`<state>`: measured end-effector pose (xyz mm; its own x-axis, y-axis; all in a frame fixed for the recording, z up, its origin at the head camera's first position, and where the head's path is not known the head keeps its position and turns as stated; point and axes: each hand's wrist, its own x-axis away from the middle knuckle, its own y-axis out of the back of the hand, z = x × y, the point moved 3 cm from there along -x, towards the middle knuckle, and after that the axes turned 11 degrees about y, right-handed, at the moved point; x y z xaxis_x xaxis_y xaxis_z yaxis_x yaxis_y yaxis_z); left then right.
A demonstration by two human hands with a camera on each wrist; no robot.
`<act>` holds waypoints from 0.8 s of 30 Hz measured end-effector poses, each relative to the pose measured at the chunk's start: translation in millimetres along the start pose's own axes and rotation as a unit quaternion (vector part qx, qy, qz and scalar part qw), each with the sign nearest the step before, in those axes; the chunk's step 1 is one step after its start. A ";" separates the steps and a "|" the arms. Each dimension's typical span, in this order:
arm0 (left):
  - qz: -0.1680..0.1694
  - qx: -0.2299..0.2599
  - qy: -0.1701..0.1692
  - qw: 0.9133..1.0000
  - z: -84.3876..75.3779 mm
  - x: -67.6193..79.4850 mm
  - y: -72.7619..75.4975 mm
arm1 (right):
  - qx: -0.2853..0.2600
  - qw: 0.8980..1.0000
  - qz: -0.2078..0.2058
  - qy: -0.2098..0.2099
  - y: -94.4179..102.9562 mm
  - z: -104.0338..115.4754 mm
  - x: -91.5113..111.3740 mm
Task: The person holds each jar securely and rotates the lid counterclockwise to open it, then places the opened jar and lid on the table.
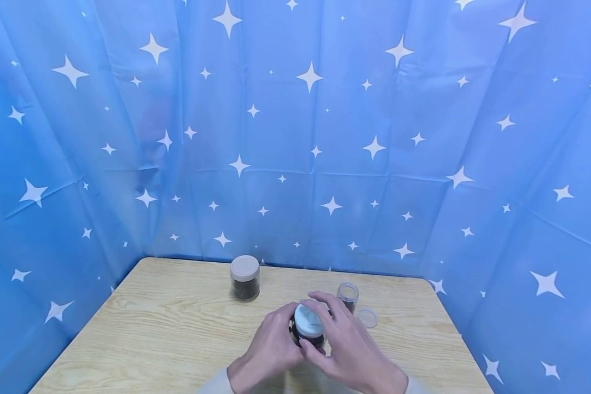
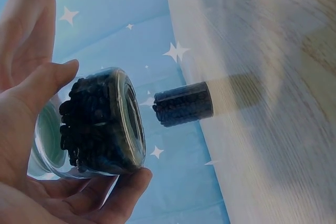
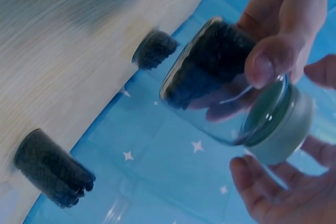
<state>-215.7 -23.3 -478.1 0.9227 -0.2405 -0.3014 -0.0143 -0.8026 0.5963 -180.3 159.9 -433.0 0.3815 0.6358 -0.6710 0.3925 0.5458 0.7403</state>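
My left hand grips a clear glass jar partly filled with dark bean-like pieces, thumb on one side and fingers round the other. A pale blue-green lid sits on its mouth. My right hand arches over that lid from the right, fingers spread about it. In the right wrist view, the lid lies between the right hand's spread thumb and fingers, with gaps showing beside it. The jar is tilted in that view, its dark contents gathered toward the base.
Farther back on the wooden table stands another jar with a pale lid and dark contents. Just beyond the right hand is a narrower, uncovered glass jar, a clear round lid lying beside it. A blue starry curtain surrounds the table.
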 end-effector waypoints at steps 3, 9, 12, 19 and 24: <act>0.000 0.000 0.002 1.000 0.4 -0.9 0.3 | 0.010 1.000 -0.011 -0.017 -0.4 2.5 0.7; -0.004 -0.006 -0.010 1.000 1.0 1.0 0.2 | 0.011 0.999 -0.013 -0.046 -2.5 8.5 3.2; -0.006 -0.010 -0.014 1.000 0.6 1.2 0.1 | 0.010 0.998 -0.019 -0.052 -2.8 10.2 3.7; -0.002 -0.009 -0.006 1.000 -0.2 0.6 0.9 | 0.025 0.997 -0.028 -0.061 -3.7 12.8 3.2; 0.005 -0.004 0.001 1.000 -0.4 0.6 1.3 | 0.033 0.997 -0.031 -0.069 -4.8 12.8 2.8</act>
<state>-215.0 -24.2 -477.2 0.9234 -0.2478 -0.2931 -0.0216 -0.7961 0.6048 -170.4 152.1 -439.0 0.4641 0.5183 -0.7183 0.4716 0.5419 0.6957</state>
